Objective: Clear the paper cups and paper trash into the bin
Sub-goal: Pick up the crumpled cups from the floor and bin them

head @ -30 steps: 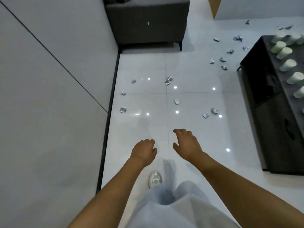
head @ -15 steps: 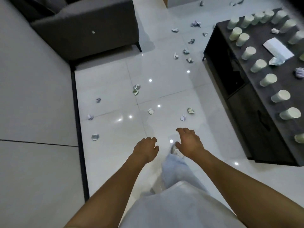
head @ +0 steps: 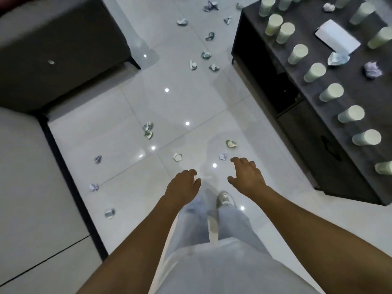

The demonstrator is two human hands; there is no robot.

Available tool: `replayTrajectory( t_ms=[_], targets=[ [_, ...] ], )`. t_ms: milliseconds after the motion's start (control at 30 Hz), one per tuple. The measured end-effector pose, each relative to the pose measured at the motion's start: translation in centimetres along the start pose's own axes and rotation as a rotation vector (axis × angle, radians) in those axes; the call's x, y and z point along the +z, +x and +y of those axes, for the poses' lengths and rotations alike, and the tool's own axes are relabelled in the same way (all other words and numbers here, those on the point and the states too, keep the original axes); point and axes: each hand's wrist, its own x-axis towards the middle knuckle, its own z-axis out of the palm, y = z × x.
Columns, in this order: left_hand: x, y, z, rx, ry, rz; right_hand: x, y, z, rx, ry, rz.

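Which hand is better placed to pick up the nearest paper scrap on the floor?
Right. The right hand hovers open beside the lilac scrap; the left hand is farther from it.

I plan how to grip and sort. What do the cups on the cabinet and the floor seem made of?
Cups: probably paper, matte pale green-white, no shine. Cabinet: looks like dark wood or laminate, faint grain, matte. Floor: glossy pale tile, with grout lines and mirrored ceiling lights.
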Motion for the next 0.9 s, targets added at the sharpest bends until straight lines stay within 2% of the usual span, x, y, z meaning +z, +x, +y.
replayTrajectory(
  t_ms=[167,400,600,900],
  targets=[
    [-0.7,6.5,-2.5,0.075,0.111,-0.112,1.6,5.8,-0.3,0.111,0.082,-0.002],
    [2.0,15.8,-4.2,0.094,0.151,-0.156,5.8,14.0,2.3,0.177,0.178,-0.011],
    [9.7,26.3,-5.7,0.113,0.197,-0.211,13.6,23.6,8.2,0.206,0.163,-0.054],
    [23.5,44.0,-11.1,0.143,0.158,-0.17,29.3,39.9,16.2,0.134,0.124,-0.037]
  ],
)
